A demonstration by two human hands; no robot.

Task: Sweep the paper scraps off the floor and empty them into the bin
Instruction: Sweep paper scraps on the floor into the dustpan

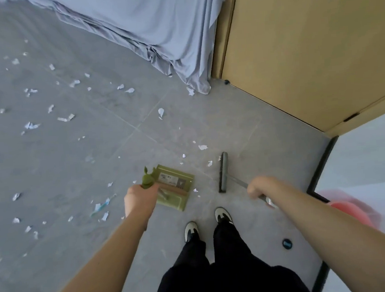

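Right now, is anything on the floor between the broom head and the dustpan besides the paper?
Nothing visible. Between the broom head and the green dustpan lies bare grey floor with only a few paper scraps.

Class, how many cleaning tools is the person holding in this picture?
2. A green dustpan held by the left hand, and a grey broom held by the right hand. Both rest on the floor.

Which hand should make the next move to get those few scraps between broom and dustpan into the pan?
Right. The right hand holds the broom, whose head sits just right of the nearby scraps. The left hand only needs its grip to steady the green dustpan, whose mouth probably faces them.
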